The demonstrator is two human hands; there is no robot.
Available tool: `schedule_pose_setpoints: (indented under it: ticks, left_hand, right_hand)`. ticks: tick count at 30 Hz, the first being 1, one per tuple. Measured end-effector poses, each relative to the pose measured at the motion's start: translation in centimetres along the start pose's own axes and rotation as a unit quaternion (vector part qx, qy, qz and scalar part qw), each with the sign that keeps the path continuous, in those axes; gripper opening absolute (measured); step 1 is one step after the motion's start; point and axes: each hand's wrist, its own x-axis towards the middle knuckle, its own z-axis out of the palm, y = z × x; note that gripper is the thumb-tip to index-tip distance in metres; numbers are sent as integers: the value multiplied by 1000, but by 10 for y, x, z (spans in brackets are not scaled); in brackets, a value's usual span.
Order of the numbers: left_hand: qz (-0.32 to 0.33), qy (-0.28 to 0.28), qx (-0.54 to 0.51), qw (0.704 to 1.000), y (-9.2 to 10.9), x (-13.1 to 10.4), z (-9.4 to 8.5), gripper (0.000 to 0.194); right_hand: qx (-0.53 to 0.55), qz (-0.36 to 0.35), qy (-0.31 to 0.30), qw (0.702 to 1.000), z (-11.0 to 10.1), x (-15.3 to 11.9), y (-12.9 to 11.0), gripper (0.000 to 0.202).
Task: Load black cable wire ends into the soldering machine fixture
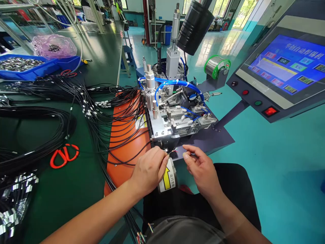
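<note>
My left hand (152, 169) is closed in a pinch on a thin black cable, whose fine coloured wire ends (173, 151) stick out past the fingertips to the right. Most of that cable is hidden behind the hand. A short gap away, my right hand (200, 167) faces the wire ends with thumb and index finger slightly apart; nothing shows between them. Both hands are just in front of the metal soldering machine (165, 130), above a pale cylinder with a yellow arrow label (168, 178).
Black cables (101, 132) spread across the green table and orange surface (122, 149). Red-handled scissors (64, 156) lie on the table. Blue trays (27, 69) hold small metal parts. A solder spool (215, 67) and a touchscreen panel (286, 67) stand right of the machine.
</note>
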Motion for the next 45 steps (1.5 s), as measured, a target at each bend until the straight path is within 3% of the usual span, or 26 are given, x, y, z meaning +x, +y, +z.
schedule_pose_setpoints:
  ticks: [7,17,28,36,39,45]
  left_hand:
    - [7,4,10,1000,0,0,0,18]
    - [2,-12,15,1000,0,0,0,21]
    - [16,-14,14,1000,-2,0,2,21]
    - [4,-2,-12,1000,0,1,-1,21]
    - [0,-1,-19,1000,1,1,-1,21]
    - [-5,4,-30,1000,1,1,-3,19]
  right_hand:
    - [-120,-66,-1,991,1,10,-7,24]
    - [-165,-105,22,980,8,2,-11,17]
    - [-237,-157,-19,959,8,21,-20,12]
    - [-139,-48,-28,989,-1,24,-14,26]
    - [-90,-9,-60,994,-3,22,-10,29]
    - [-78,-24,-94,992,-1,19,-15,22]
